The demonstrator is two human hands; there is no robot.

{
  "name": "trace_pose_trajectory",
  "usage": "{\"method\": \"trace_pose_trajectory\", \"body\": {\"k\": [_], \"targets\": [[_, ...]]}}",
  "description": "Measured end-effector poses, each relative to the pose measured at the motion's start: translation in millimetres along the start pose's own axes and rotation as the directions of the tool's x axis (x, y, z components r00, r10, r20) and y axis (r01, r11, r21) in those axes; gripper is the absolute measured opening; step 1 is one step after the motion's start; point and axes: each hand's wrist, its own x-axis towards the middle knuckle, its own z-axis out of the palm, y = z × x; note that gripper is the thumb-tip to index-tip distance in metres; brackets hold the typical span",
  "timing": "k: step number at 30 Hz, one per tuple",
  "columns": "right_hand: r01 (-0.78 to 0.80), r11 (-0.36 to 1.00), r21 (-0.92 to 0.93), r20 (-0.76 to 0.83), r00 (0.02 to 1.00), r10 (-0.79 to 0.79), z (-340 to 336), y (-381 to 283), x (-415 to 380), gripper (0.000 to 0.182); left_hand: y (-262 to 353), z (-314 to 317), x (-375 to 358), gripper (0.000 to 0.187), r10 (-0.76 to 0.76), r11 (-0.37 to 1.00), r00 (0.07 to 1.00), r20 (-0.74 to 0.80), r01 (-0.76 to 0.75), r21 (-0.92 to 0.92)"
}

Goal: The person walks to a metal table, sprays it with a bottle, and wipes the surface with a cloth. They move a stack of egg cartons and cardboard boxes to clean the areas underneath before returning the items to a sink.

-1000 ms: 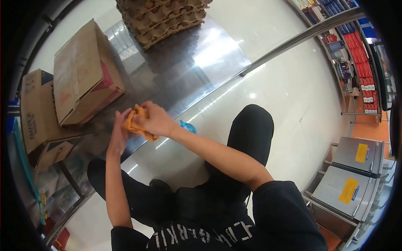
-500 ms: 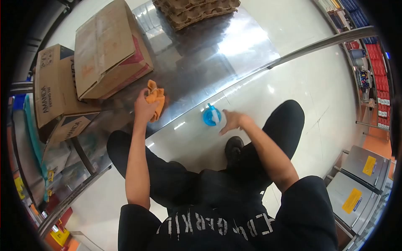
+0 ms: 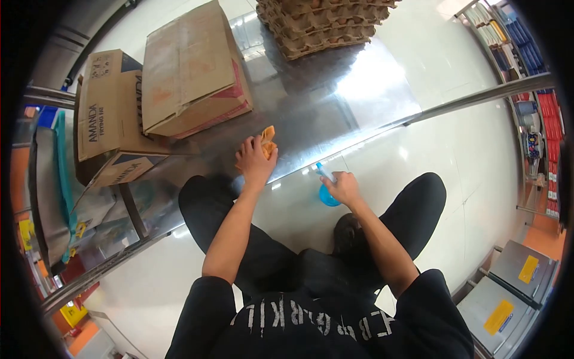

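Observation:
My left hand (image 3: 256,161) is closed on a crumpled orange cloth (image 3: 268,141), pressed to the shiny metal shelf (image 3: 311,128) near its front edge. The cloth sticks out past my fingers. To the right, beyond the shelf edge, my right hand (image 3: 345,188) is wrapped round the neck of a blue spray bottle (image 3: 328,196). Its light blue nozzle points up toward the shelf. The lower body of the bottle shows below my fingers.
Two cardboard boxes, a large one (image 3: 191,66) and an AMANDA one (image 3: 107,110), stand on the shelf's left part. Stacked egg trays (image 3: 323,27) sit at its back. A metal rail (image 3: 478,93) runs right. Silver cases (image 3: 499,299) lie at lower right.
My right hand has closed round the spray bottle, which it was beside with fingers apart. My left hand now lies over the cloth on the shelf. The camera view has shifted.

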Motion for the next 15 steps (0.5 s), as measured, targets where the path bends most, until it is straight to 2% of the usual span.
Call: {"method": "trace_pose_trajectory", "body": {"k": [1, 4, 5, 7, 8, 9, 12, 14, 15], "targets": [[0.024, 0.999, -0.043, -0.022, 0.999, -0.025, -9.6, -9.0, -2.0, 0.036, -1.9, 3.0, -1.0, 0.056, 0.039, 0.999, 0.998, -0.05, -0.039, 0.004], [-0.034, 0.996, -0.086, 0.082, 0.996, 0.041, -45.1, -46.6, -1.2, 0.043, -5.5, 10.4, -4.7, 0.054, 0.082, 0.996, 0.986, -0.147, -0.084, -0.008], [0.094, 0.995, -0.032, -0.023, 0.995, -0.094, -45.8, -46.3, 5.4, 0.043, -3.7, 13.0, -6.0, 0.052, 0.112, 0.994, 0.968, -0.225, -0.105, 0.043], [0.352, 0.934, 0.053, -0.226, 0.916, -0.332, -42.1, -42.3, 17.5, 0.043, -3.5, 17.2, -2.6, 0.051, 0.122, 0.992, 0.955, -0.271, -0.114, 0.046], [0.364, 0.907, 0.212, -0.254, 0.917, -0.308, -44.9, -55.1, 21.1, 0.043, -3.1, 15.7, -6.1, 0.051, 0.127, 0.992, 0.954, -0.273, -0.117, 0.052], [0.399, 0.891, 0.218, -0.271, 0.901, -0.337, -42.4, -59.5, 29.1, 0.041, -2.6, 15.0, -5.9, 0.049, 0.132, 0.991, 0.95, -0.285, -0.119, 0.062], [0.186, 0.735, 0.652, -0.107, 0.982, -0.154, -32.1, -70.7, 45.1, 0.04, -4.9, 17.4, -5.9, 0.047, 0.133, 0.991, 0.951, -0.28, -0.123, 0.053], [0.094, 0.659, 0.746, -0.05, 0.995, -0.085, -22.0, -73.5, 54.8, 0.04, -13.7, 17.7, -5.4, 0.047, 0.139, 0.99, 0.936, -0.323, -0.126, 0.06], [0.093, 0.64, 0.763, -0.072, 0.996, -0.059, -22.6, -79.7, 52.3, 0.04, -10.2, 23.9, -7.3, 0.048, 0.141, 0.99, 0.936, -0.324, -0.139, 0.028]]}}
